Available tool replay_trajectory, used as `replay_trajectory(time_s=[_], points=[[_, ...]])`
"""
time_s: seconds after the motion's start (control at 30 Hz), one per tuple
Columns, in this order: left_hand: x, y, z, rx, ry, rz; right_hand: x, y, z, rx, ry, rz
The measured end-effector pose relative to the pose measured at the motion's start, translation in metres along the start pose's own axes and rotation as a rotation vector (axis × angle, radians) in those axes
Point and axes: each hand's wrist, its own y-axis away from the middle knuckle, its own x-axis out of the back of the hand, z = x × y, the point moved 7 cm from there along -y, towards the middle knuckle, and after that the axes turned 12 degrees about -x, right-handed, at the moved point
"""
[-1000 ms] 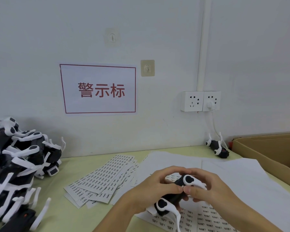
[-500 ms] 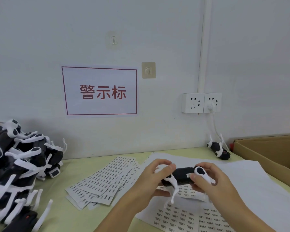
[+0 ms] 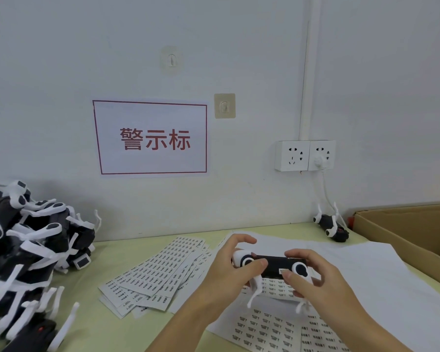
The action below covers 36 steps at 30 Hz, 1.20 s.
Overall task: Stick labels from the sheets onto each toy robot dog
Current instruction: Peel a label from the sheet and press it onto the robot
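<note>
While both hands hold it above the near-middle of the bench, the toy robot dog (image 3: 272, 266) sits lengthwise left to right, black body level, white legs hanging down. Left hand (image 3: 235, 271) grips the left end: thumb across the front by the white hip joint, fingers curled over the top. Right hand (image 3: 313, 278) grips the right end: thumb pressed on the body just beside a small white label (image 3: 283, 270), fingers curled over the top. Label is stuck on the dog's front face, near its right hip.

Directly under the dog: label sheets (image 3: 269, 323) on a large white paper (image 3: 366, 270) that covers the right half of the bench. Dog is clear of them, legs not touching as far as I can tell.

Left of the hands: fanned stack of label sheets (image 3: 158, 273), mid-bench, lying flat on the pale green bench (image 3: 112, 255).

Far-left edge: pile of toy robot dogs (image 3: 28, 250), black and white, tangled.

Far-right corner, against the wall: single toy dog (image 3: 330, 226) on its back, legs up, just beside the cardboard box (image 3: 404, 232) running along the right edge.

Wall behind: red-bordered sign (image 3: 151, 138), two adhesive hooks (image 3: 224, 105), double socket (image 3: 305, 155) with one white plug in.
</note>
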Motion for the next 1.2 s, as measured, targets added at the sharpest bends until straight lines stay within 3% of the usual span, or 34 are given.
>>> replay_trajectory(time_s=[0.3,0.57,0.9,1.07,1.2], points=[[-0.004,0.0,0.004,-0.016,-0.028,0.046,0.005,0.001,-0.004,0.007,-0.048,0.05],[-0.009,0.003,-0.011,0.048,0.134,0.094,0.008,-0.01,0.018,-0.256,-0.261,0.021],[0.019,0.005,-0.038,0.192,0.167,0.419,-0.008,0.0,0.015,-0.224,0.263,-0.143],[0.016,0.007,-0.041,0.208,0.381,0.435,-0.002,-0.008,0.022,-0.298,0.093,-0.127],[0.017,0.013,-0.043,0.217,0.372,0.411,0.011,-0.015,0.038,-0.496,-0.104,-0.066]])
